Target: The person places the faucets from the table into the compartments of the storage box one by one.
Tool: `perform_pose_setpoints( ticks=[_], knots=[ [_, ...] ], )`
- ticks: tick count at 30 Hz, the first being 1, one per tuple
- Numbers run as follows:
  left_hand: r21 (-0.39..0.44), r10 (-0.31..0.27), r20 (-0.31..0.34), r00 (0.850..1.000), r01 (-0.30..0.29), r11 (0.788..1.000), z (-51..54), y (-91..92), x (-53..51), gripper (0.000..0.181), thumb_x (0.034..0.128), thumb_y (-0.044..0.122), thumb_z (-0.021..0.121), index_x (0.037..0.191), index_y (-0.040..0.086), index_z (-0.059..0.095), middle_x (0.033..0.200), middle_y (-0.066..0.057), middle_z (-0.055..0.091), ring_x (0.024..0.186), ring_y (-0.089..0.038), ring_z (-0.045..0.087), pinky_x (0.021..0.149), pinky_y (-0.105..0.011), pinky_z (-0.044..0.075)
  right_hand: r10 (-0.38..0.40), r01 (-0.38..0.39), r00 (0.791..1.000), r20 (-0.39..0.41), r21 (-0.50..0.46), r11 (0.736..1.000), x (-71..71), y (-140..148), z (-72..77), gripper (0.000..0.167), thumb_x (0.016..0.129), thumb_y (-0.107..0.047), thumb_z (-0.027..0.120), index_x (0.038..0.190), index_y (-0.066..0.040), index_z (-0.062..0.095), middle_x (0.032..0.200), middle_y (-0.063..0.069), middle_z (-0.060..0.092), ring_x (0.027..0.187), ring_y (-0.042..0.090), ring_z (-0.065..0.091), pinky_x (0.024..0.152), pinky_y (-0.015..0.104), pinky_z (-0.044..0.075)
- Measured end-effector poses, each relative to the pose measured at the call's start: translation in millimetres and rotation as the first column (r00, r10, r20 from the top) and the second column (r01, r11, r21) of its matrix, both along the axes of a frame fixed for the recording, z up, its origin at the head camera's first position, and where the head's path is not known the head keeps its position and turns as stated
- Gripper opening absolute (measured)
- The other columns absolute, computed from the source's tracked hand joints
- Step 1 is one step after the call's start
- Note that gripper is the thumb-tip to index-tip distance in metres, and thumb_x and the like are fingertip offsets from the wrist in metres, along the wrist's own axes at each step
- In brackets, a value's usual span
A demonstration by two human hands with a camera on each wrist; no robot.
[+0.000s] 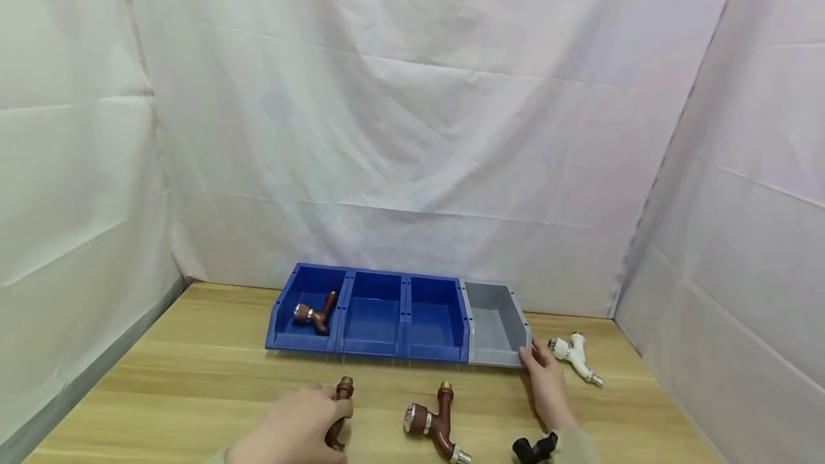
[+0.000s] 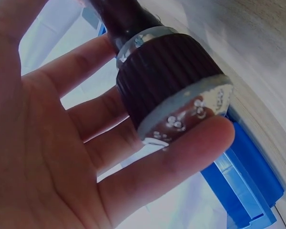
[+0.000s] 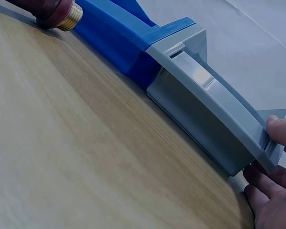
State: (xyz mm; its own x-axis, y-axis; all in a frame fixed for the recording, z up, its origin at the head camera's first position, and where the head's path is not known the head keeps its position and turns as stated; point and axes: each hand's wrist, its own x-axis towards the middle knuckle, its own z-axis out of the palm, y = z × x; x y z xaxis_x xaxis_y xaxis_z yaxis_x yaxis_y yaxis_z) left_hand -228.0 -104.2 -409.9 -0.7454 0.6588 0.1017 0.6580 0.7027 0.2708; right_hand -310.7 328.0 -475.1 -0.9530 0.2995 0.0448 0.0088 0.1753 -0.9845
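My left hand (image 1: 293,424) holds a dark brown tap (image 1: 344,387) in front of the bins. In the left wrist view the fingers lie along the tap's ribbed knob (image 2: 169,71), which has a shiny end cap. At the right end of the bin row, my right hand (image 1: 548,382) grips the front corner of a grey bin (image 1: 495,360). The right wrist view has the thumb on top of that bin's front edge (image 3: 205,90) and the other fingers below. Another brown tap (image 1: 440,421) with a silver spout lies on the table between the hands.
Three blue bins (image 1: 370,346) adjoin the grey one; the leftmost contains a brown tap (image 1: 319,315). A white tap (image 1: 576,356) lies right of my right hand. Near that wrist is a black fitting (image 1: 535,447). White cloth (image 1: 412,127) hangs behind the wooden table (image 1: 161,378).
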Motion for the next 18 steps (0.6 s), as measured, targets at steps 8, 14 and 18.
perform_pose_setpoints(
  ticks=[8,14,18],
  knots=[
    [-0.009,0.015,0.006,1.000,-0.015,1.000,-0.4,2.5,-0.1,0.029,0.0652,0.042,0.082,0.078,0.027,0.061,0.074,0.013,0.049,0.065,-0.008,0.044,0.054,-0.030,0.037,-0.003,0.003,1.000,-0.003,0.013,1.000,-0.5,1.6,-2.1,0.066,0.101,-0.026,0.054,0.153,0.000,0.023,0.153,0.025,0.026,0.140,0.032,0.024,0.111,0.045,0.024],
    [0.004,0.003,-0.021,1.000,-0.003,1.000,-1.7,1.7,2.0,0.029,0.0643,0.039,0.083,0.074,0.028,0.058,0.072,0.014,0.045,0.064,-0.007,0.043,0.053,-0.029,0.035,0.013,-0.014,1.000,0.002,0.013,1.000,1.2,1.1,0.6,0.065,0.102,-0.025,0.052,0.153,0.000,0.020,0.154,0.025,0.022,0.141,0.033,0.021,0.112,0.046,0.022],
    [0.017,-0.014,-0.077,0.997,0.015,1.000,-3.1,2.2,3.4,0.029,0.0632,0.036,0.082,0.071,0.030,0.054,0.072,0.015,0.043,0.064,-0.006,0.043,0.053,-0.027,0.034,0.012,-0.012,1.000,0.002,0.014,1.000,2.2,1.0,0.6,0.065,0.102,-0.024,0.052,0.153,0.000,0.020,0.154,0.025,0.022,0.141,0.033,0.021,0.112,0.046,0.023]
  ],
)
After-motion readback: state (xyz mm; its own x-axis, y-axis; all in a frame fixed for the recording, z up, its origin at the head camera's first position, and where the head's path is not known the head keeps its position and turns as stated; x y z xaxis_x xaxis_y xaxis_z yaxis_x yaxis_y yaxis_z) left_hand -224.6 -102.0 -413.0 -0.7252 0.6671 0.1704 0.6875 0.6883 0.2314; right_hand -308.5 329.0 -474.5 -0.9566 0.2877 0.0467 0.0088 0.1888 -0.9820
